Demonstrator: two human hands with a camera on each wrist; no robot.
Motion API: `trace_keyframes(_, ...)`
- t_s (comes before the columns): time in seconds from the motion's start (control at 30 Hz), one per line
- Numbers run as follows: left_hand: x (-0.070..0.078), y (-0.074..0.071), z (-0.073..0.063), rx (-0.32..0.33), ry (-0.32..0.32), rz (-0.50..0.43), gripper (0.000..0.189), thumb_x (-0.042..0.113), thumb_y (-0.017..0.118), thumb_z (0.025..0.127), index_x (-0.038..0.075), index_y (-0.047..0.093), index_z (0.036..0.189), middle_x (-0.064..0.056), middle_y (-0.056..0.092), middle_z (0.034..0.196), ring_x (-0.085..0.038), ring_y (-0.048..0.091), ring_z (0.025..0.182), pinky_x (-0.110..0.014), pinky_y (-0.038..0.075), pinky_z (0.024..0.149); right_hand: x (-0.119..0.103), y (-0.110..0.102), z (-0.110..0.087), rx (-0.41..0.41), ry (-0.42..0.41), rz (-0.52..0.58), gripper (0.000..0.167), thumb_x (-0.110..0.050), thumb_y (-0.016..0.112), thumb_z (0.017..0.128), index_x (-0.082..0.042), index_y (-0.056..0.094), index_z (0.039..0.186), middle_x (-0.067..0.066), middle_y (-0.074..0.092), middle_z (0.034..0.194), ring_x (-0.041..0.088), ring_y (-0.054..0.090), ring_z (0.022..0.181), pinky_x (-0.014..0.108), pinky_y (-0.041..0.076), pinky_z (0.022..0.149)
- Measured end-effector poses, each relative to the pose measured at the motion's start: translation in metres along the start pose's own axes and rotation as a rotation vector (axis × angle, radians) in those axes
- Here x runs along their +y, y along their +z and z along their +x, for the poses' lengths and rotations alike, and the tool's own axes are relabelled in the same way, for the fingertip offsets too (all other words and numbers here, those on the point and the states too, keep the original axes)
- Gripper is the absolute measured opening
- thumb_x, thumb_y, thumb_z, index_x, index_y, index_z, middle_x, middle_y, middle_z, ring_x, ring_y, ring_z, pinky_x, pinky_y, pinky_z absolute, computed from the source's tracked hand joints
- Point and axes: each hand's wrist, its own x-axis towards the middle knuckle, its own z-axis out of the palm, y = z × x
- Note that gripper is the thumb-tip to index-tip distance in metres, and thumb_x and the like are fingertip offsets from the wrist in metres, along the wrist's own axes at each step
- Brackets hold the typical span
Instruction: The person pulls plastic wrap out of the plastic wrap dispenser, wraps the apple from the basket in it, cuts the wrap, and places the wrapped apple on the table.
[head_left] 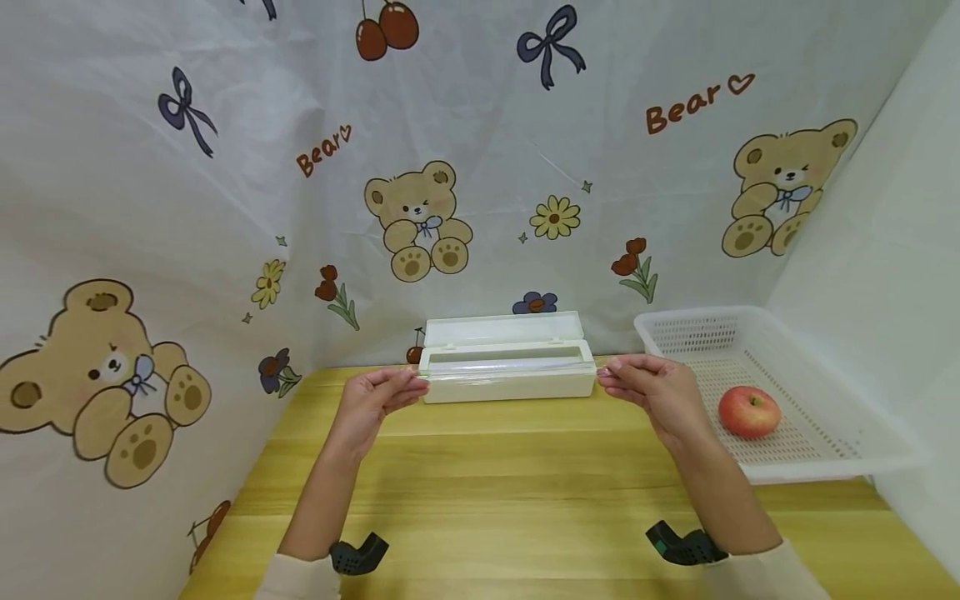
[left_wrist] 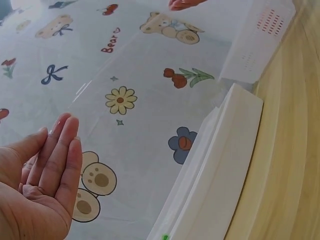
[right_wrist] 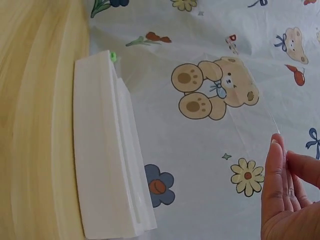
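Observation:
A white cling film dispenser box [head_left: 510,389] stands at the back of the table with its lid [head_left: 502,329] raised. Clear cling film [head_left: 510,367] stretches between the two hands, its edge showing as a bright line in both wrist views. At the film's left end, my left hand [head_left: 372,407] pinches it between thumb and fingertips. The right hand [head_left: 658,395] pinches the opposite end the same way, close to the box's right end in the head view. From the left wrist, the left hand [left_wrist: 47,175] appears raised above the box's level.
A white perforated plastic basket [head_left: 840,471] is on the right, near the right forearm, with a red apple [head_left: 750,412] inside. Behind the wooden table [head_left: 510,500] hangs a bear-printed cloth [head_left: 495,150], which also covers the left side.

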Motion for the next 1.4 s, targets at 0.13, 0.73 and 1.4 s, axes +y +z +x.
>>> trace_keyframes(0.13, 0.002, 0.002, -0.005, 0.006, -0.037, -0.016, 0.016, 0.014, 0.065, 0.100, 0.002, 0.075, 0.104, -0.009, 0.078, 0.098, -0.022, 0.076, 0.094, -0.035, 0.058, 0.089, -0.003, -0.001, -0.006, -0.007, 0.011, -0.024, 0.014, -0.014, 0.074, 0.094, -0.001, 0.075, 0.101, 0.008, 0.078, 0.093, 0.018, 0.076, 0.085, 0.032, 0.060, 0.081)
trace_keyframes(0.73, 0.006, 0.007, -0.037, -0.020, -0.040, 0.009, 0.024, 0.015, 0.066, 0.100, -0.006, 0.073, 0.110, -0.010, 0.078, 0.098, -0.022, 0.076, 0.093, -0.037, 0.058, 0.090, -0.008, -0.001, -0.034, -0.019, 0.019, -0.084, 0.016, -0.016, 0.074, 0.094, -0.001, 0.075, 0.102, 0.009, 0.077, 0.093, 0.020, 0.076, 0.085, 0.032, 0.061, 0.080)
trace_keyframes(1.4, 0.016, 0.017, -0.062, 0.053, -0.061, 0.042, 0.018, 0.014, 0.068, 0.099, -0.001, 0.076, 0.102, -0.013, 0.078, 0.094, -0.027, 0.076, 0.091, -0.041, 0.058, 0.090, -0.012, -0.005, -0.061, -0.064, -0.031, -0.035, 0.011, -0.003, 0.069, 0.096, 0.005, 0.073, 0.101, 0.012, 0.077, 0.090, 0.021, 0.076, 0.081, 0.034, 0.062, 0.077)
